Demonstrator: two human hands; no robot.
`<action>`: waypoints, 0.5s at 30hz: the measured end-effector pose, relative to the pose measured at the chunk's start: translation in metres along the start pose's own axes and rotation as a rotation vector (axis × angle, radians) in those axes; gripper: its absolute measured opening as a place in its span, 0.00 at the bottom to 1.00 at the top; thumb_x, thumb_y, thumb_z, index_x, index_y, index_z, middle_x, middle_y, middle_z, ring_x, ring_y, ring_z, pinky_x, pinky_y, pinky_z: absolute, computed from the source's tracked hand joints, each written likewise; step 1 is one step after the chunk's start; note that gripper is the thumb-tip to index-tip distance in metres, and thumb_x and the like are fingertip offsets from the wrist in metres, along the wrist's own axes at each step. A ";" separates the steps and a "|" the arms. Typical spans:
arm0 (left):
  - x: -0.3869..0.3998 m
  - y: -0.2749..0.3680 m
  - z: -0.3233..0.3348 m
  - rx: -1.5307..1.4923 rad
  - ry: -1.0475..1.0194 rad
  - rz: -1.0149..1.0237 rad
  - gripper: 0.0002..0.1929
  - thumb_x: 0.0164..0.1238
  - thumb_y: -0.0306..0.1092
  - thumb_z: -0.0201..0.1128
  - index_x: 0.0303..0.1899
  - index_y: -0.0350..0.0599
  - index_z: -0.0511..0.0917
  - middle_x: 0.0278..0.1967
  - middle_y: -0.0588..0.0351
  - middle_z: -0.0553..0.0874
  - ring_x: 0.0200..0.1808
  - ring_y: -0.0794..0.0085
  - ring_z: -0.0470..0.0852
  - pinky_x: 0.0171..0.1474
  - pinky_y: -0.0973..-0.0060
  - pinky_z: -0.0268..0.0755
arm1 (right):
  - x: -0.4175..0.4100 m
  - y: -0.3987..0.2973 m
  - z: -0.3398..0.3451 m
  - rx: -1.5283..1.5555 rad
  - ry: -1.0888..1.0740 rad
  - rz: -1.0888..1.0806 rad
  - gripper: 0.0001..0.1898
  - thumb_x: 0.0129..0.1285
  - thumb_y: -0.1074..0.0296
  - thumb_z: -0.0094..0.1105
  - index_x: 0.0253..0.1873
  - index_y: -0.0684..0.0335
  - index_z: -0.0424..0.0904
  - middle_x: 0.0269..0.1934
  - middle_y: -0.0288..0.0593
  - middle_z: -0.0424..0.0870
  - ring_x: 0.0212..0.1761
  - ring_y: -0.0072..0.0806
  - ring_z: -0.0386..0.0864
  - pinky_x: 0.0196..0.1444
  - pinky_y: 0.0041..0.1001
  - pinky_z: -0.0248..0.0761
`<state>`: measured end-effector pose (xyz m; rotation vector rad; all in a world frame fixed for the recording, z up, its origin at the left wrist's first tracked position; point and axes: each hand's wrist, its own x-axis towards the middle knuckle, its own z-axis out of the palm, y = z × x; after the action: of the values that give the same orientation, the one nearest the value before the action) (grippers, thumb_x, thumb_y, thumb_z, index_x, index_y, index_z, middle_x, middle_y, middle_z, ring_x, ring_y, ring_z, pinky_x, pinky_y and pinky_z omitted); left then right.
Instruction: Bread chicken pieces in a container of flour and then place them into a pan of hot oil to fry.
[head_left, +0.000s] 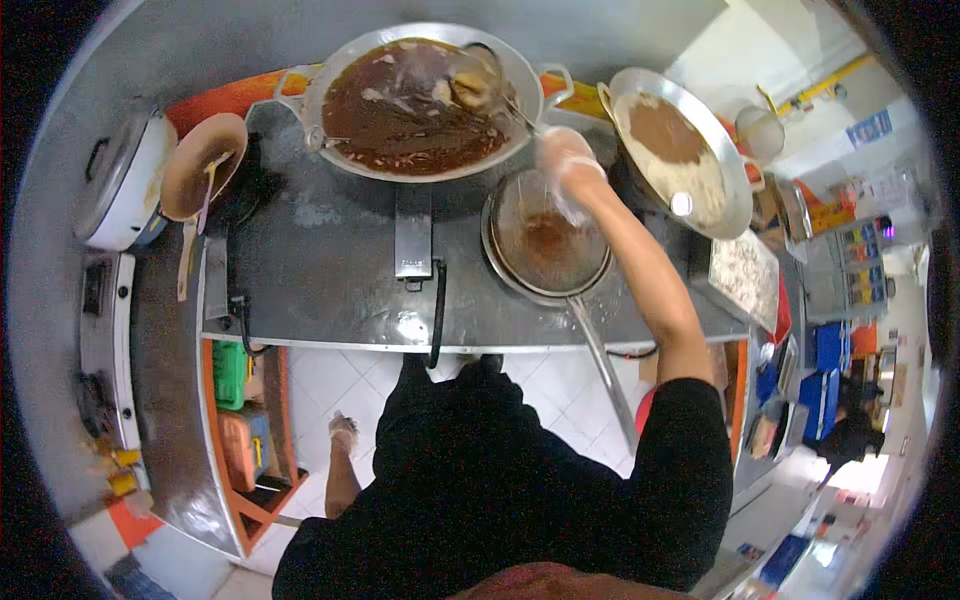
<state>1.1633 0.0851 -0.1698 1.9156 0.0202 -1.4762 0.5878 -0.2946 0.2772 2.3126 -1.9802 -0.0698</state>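
My right hand (570, 154), in a clear plastic glove, grips the metal handle of a ladle or skimmer (517, 115). Its bowl is blurred and sits in a large two-handled wok (526, 79), where dark brown liquid (390, 94) holds pale pieces and pale solids lie by the bowl. Under my right wrist rests a round mesh strainer (544, 244), stained brown, whose long steel handle (604, 375) juts past the counter edge. My left hand (343, 429) hangs low beside my body, gloved and darkly stained, touching nothing visible; its fingers are too blurred to read.
A second wok (724, 139) with pale and brown contents stands right, near a tray of white, floury material (746, 281). On the left are a frying pan (184, 176) with a utensil and a lidded pot (124, 180). A black hose (439, 311) crosses the counter edge (337, 347).
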 end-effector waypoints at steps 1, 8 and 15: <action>0.006 0.006 -0.005 0.141 -0.046 0.066 0.21 0.70 0.56 0.47 0.28 0.49 0.69 0.17 0.58 0.72 0.17 0.70 0.71 0.18 0.70 0.64 | 0.001 -0.019 -0.002 -0.026 0.064 -0.021 0.10 0.64 0.70 0.47 0.44 0.67 0.76 0.35 0.52 0.82 0.41 0.47 0.80 0.46 0.36 0.73; 0.011 0.058 0.011 0.127 -0.292 -0.019 0.18 0.69 0.54 0.51 0.29 0.51 0.72 0.20 0.60 0.74 0.19 0.73 0.72 0.20 0.74 0.65 | -0.038 -0.053 -0.064 -0.243 0.066 0.061 0.14 0.65 0.75 0.44 0.53 0.74 0.72 0.32 0.57 0.82 0.33 0.44 0.83 0.33 0.36 0.76; -0.086 0.109 0.122 0.657 -0.472 0.107 0.16 0.67 0.54 0.54 0.35 0.51 0.74 0.23 0.63 0.75 0.20 0.77 0.73 0.20 0.78 0.64 | -0.211 0.004 -0.108 -0.156 0.027 0.273 0.19 0.61 0.79 0.44 0.56 0.81 0.63 0.33 0.57 0.81 0.34 0.46 0.82 0.34 0.37 0.76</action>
<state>1.0764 -0.0277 -0.0526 1.9362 -0.8622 -1.9829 0.5615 -0.0826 0.3795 1.9223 -2.1707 -0.1645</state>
